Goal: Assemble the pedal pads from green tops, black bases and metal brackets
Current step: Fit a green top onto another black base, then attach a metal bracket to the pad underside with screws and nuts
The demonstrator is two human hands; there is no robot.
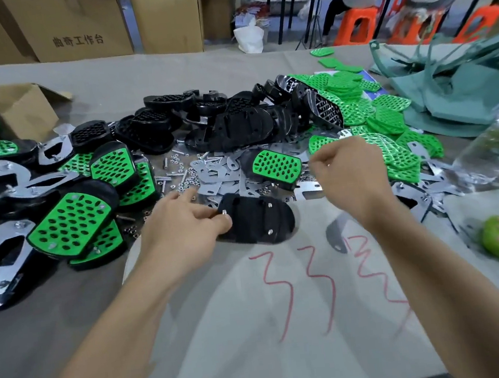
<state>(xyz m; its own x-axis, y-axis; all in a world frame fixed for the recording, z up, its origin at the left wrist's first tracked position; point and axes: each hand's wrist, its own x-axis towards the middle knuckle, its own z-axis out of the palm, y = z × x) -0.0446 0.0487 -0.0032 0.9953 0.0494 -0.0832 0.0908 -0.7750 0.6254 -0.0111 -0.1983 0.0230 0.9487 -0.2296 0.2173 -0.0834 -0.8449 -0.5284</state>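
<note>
1. Black base [258,221] lies underside up on the table [223,299], near centre, in front of both grips; long axis runs roughly 9-to-3, rounded end at 3; three bolt ends poke up through it.
2. Left grip [184,226] is at the base's 9 o'clock end, touching; thumb and curled fingers pinch that edge; index finger stretched toward 12.
3. Right grip [348,172] is at the base's 1 o'clock, apart from it; fingers curled in tight, with a bright speck at the tips (maybe a nut, too small to call); can't tell if it pinches anything.
4. Key relation: the bolt ends sit near the right grip, at its 7 o'clock; left is nearer and steadies, right is free; my read is that a bracket or nut goes onto those bolts next.
5. Metal brackets [219,173]: thin, flat, shiny plates with holes; loose heap at 12 of the base; nuts and bolts [175,166] scattered just beside at 11.
6. Green tops [372,108]: matte plastic, perforated with oval holes, heaped at 2; spare bases [235,122], ribbed black plastic, piled further back at 12; finished pads [70,223] stacked at 9.
7. Risk, as a judgement: small hardware on short threads; easy to lose in the clutter.
</note>
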